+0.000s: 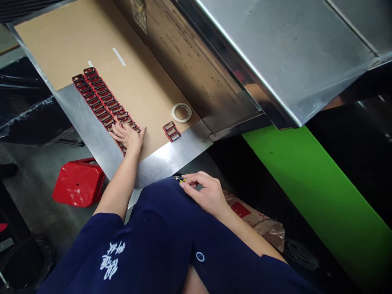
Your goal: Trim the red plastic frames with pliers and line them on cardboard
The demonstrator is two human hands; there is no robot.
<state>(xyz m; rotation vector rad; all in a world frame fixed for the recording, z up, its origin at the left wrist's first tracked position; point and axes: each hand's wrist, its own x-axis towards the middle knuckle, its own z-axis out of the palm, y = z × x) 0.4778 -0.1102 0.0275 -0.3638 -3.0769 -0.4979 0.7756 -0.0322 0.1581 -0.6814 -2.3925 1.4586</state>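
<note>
Two long side-by-side rows of small black rectangular frames with red edges point(99, 97) lie on brown board over a metal table. My left hand point(128, 136) lies flat on the near end of these rows, fingers spread, covering some of the frames. Close to my body, off the table's near edge, my right hand point(203, 188) is closed on a small metal-tipped tool with a yellow part point(179, 178). Its exact kind is hard to make out, since the fingers cover much of it. A separate short strip of black-and-red frames point(172, 131) rests to the right of my left hand.
Beside the short strip lies a roll of pale tape point(181, 112). Pieces of white tape point(119, 56) are stuck to the brown board point(147, 77). A metal housing point(288, 53) overhangs at right. A red stool point(78, 183) stands below left, and a green panel point(318, 183) at right.
</note>
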